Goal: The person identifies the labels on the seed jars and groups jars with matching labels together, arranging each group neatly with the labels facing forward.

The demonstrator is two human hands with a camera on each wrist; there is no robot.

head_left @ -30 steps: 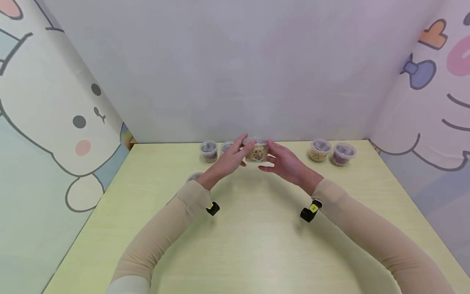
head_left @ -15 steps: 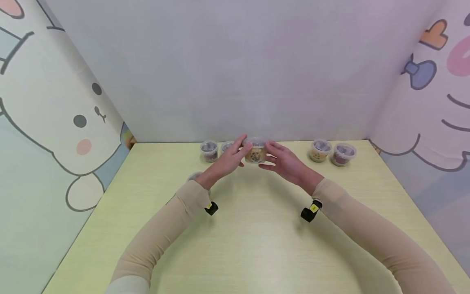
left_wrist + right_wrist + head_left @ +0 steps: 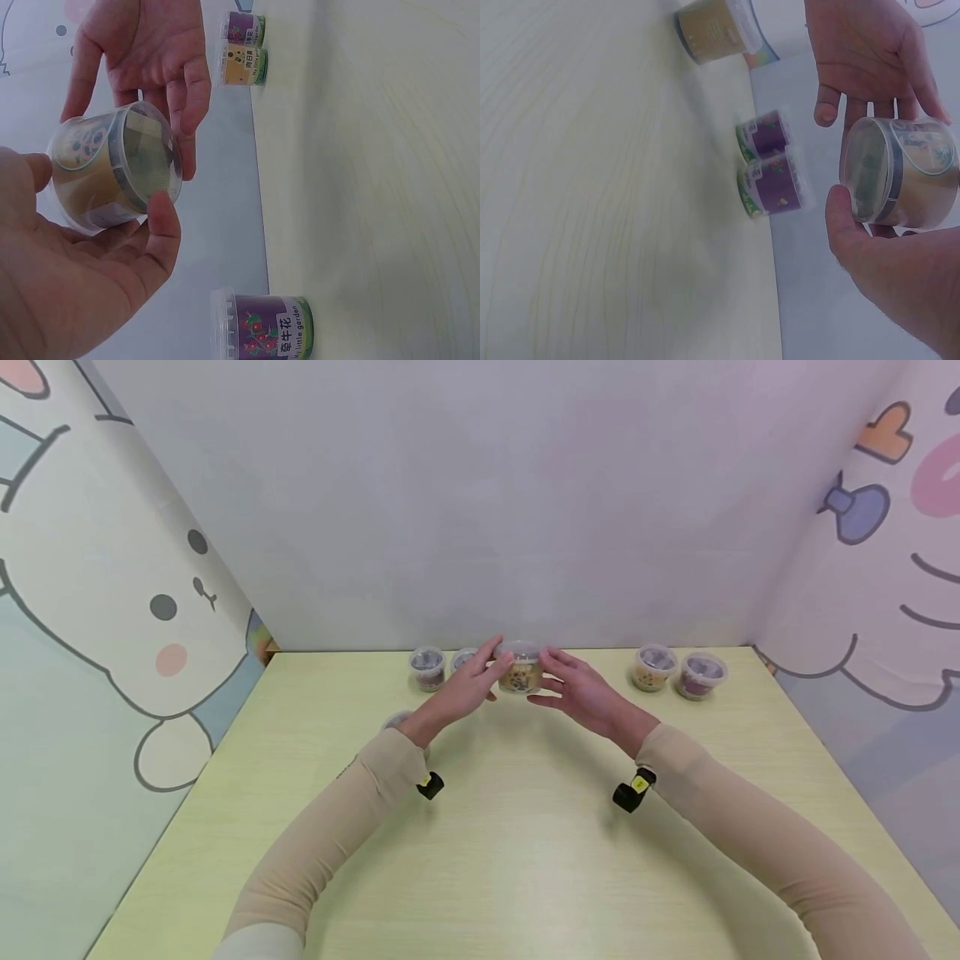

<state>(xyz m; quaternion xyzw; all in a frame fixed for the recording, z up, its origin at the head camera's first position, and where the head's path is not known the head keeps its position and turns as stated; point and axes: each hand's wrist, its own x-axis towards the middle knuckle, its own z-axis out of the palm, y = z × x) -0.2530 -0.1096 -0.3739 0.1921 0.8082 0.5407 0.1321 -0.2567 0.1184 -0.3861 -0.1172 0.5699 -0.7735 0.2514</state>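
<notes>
A clear plastic tub (image 3: 521, 677) with a yellow label is held up between both hands, above the far part of the table, its lid on top. My left hand (image 3: 463, 692) grips its left side, thumb at the front and fingers behind. On the other side my right hand (image 3: 588, 695) holds it with thumb and fingers curled at the wall. In the left wrist view the tub (image 3: 112, 169) sits in the left palm, its flat base facing the table side. The right wrist view shows the right thumb (image 3: 844, 217) against the tub's base edge.
To the right at the back stand a yellow-labelled tub (image 3: 653, 668) and a purple-labelled tub (image 3: 702, 677). Two purple tubs stand back left, the outer one (image 3: 428, 669) fully visible. Another yellow tub (image 3: 714, 31) is partly behind the left forearm. A pale wall (image 3: 480, 527) rises behind the table.
The held tub has shifted slightly left and turned a little in the hands, with the right fingertips following it. Arms and the other tubs stay almost where they were.
</notes>
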